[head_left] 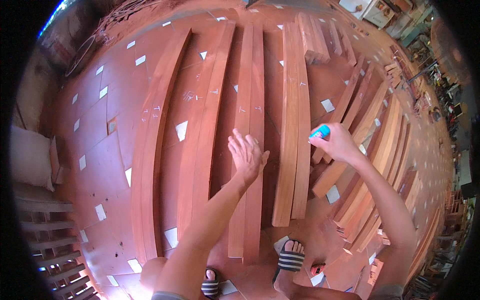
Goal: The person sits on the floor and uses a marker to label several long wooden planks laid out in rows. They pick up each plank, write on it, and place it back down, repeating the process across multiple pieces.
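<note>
My left hand (246, 154) hovers over or rests on the middle pair of wooden beams (250, 105), its fingers stretched out and holding nothing; contact is hard to tell. Farther right, my right hand (337, 142) grips a small teal tube (320, 132) between thumb and fingers, a pale tip showing low at its left. This hand is just right of another pair of beams (290, 150). Thin white pencil-like marks run across several beams. More paired beams (197, 145) and a joined pair at the far left (155, 135) lie lengthwise away from me.
Shorter planks (372, 170) lie slanted on the right, with a stack of short pieces (312, 40) at the back. A red tape measure (317, 269) sits by my sandalled foot (290, 262). A slatted wooden piece (50, 235) stands at the left, on a tiled floor (95, 165).
</note>
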Motion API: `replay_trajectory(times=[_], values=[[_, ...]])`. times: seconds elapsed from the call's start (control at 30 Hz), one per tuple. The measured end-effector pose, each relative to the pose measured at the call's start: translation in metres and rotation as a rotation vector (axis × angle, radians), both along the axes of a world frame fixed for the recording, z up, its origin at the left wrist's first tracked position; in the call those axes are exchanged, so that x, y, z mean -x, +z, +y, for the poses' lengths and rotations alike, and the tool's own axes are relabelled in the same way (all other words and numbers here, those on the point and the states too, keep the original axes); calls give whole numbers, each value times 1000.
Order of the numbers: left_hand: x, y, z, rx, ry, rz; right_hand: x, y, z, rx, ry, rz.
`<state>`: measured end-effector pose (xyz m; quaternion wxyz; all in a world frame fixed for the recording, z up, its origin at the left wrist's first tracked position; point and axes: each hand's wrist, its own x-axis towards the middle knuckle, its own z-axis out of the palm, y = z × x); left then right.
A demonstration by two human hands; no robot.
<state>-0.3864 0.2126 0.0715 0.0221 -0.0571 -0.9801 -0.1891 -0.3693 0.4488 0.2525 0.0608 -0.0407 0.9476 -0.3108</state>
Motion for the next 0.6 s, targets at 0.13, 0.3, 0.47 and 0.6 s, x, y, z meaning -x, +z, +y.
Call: replay_trajectory(times=[0.13, 0.3, 0.47, 0.6], values=[[2, -26, 20, -34, 271, -45, 42, -60, 20, 87, -16, -4], [1, -31, 29, -66, 326, -49, 75, -113, 46, 173, -6, -11], [3, -34, 33, -3, 309, -29, 100, -165, 55, 333, -9, 17], [3, -32, 32, 20, 310, -54, 100, -184, 44, 427, -29, -84]])
